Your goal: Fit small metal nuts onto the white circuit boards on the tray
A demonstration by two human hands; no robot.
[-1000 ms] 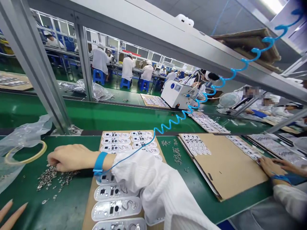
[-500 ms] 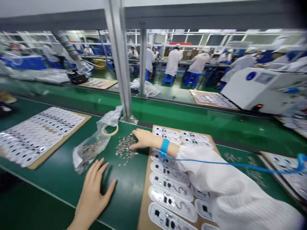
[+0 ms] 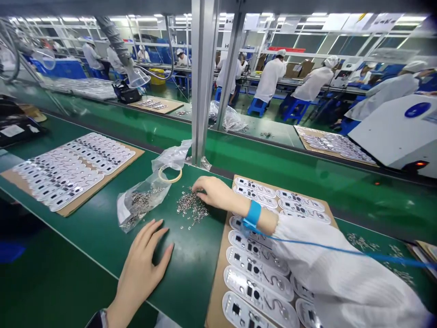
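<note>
My right hand (image 3: pixel 213 192), with a blue wrist strap (image 3: pixel 253 214), reaches over the far edge of a pile of tiny metal parts (image 3: pixel 191 207). Its fingers bend down and pinch together at the pile; whatever is between them is too small to see. My left hand (image 3: pixel 143 262) hovers or rests over the green tabletop (image 3: pixel 186 269), fingers spread, holding nothing. Beyond its fingertips lies a clear plastic bag (image 3: pixel 141 202) of similar metal parts, with a yellowish ring (image 3: pixel 170 174) on it. White oval pieces with black components (image 3: pixel 254 291) lie in rows on a cardboard sheet (image 3: pixel 218 278) under my right arm.
Another cardboard sheet (image 3: pixel 73 207) of white pieces is at the left. A metal post (image 3: pixel 201 86) stands at the table's far edge. A blue cord (image 3: pixel 327 248) runs right from my wrist. More small parts (image 3: pixel 363 241) lie at the right. People in white work in the background.
The view has shifted, so the table items appear farther right. My right fingers have drawn closer together at the pile. My left hand remains spread near the bag.
</note>
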